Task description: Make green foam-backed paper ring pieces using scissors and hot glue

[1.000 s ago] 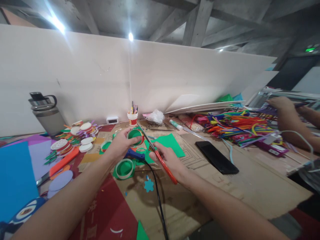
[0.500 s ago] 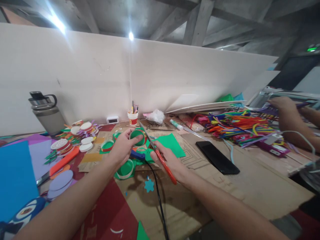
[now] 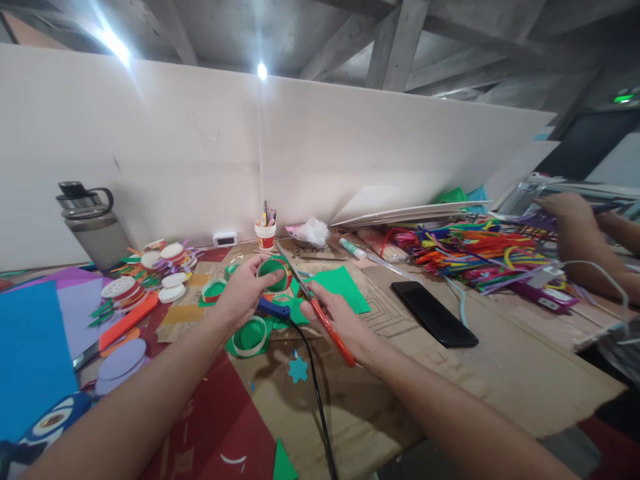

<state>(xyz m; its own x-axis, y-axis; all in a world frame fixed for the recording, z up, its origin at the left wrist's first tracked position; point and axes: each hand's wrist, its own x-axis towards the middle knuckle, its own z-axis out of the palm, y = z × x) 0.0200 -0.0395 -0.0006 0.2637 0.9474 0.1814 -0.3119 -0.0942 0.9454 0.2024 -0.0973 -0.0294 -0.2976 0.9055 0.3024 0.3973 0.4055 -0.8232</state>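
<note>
My left hand (image 3: 250, 287) pinches a small ring with a green inside (image 3: 271, 276), thumb within it. In my right hand (image 3: 337, 323) are red-handled scissors (image 3: 331, 332), their blades pointing up and away, beside the ring's right side. A green sheet (image 3: 345, 288) lies just beyond my right hand. Below the held ring, a blue-handled tool (image 3: 274, 309) with a black cord rests on the cardboard. Another ring on green (image 3: 250, 337) lies nearer me, and one more (image 3: 215, 291) sits left of my left hand.
A black phone (image 3: 434, 315) lies to the right, with colourful pipe cleaners (image 3: 465, 250) behind it. A bottle (image 3: 95, 230), paper discs (image 3: 120, 360) and an orange cutter (image 3: 129, 323) are at the left. Another person's hand (image 3: 563, 205) is at far right.
The held ring has turned slightly and shows more of its rim. The scissors' tips have moved slightly left, still close beside it.
</note>
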